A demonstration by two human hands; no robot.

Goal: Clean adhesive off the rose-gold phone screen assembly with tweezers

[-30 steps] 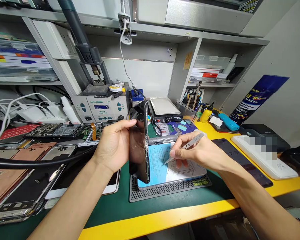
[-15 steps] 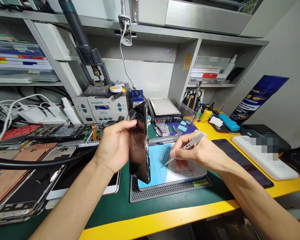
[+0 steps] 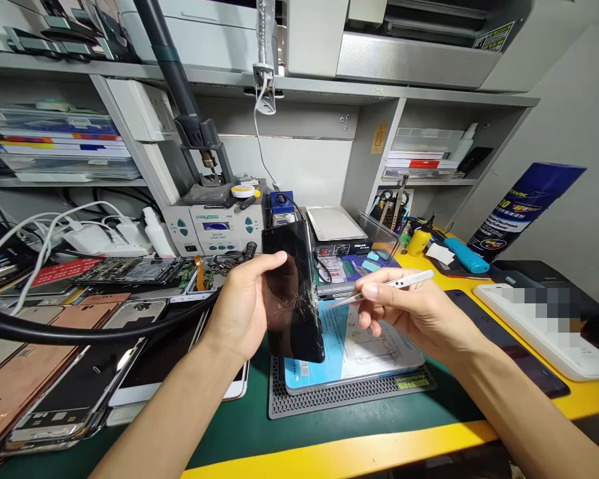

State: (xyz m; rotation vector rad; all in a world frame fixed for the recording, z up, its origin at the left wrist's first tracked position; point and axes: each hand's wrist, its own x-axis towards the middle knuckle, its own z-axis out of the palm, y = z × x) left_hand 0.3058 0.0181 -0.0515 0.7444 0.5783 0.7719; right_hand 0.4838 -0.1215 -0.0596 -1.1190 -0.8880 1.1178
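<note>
A black smartphone (image 3: pixel 292 293) with cracked glass along its right side is held upright in my left hand (image 3: pixel 242 303), thumb on the screen's left edge. My right hand (image 3: pixel 409 303) pinches metal tweezers (image 3: pixel 404 281), their tips pointing left toward the phone but apart from it. Beneath both hands lies a blue and white booklet or box (image 3: pixel 329 352) with printed text and a line drawing. It rests on a grey perforated mat (image 3: pixel 324 402). My left palm and most of its fingers are hidden behind the phone.
Opened phone parts and housings (image 3: pixel 70 372) cover the left side, crossed by a thick black cable (image 3: pixel 104 334). Behind stands a soldering station (image 3: pixel 214 229) beside a small heating plate (image 3: pixel 334 226). At right are a dark phone (image 3: pixel 509 339), a white power bank (image 3: pixel 529 326) and a spray can (image 3: pixel 524 206).
My right hand has lifted the tweezers off the booklet and turned them toward the phone. The phone's screen now faces me more. The camera view has shifted slightly.
</note>
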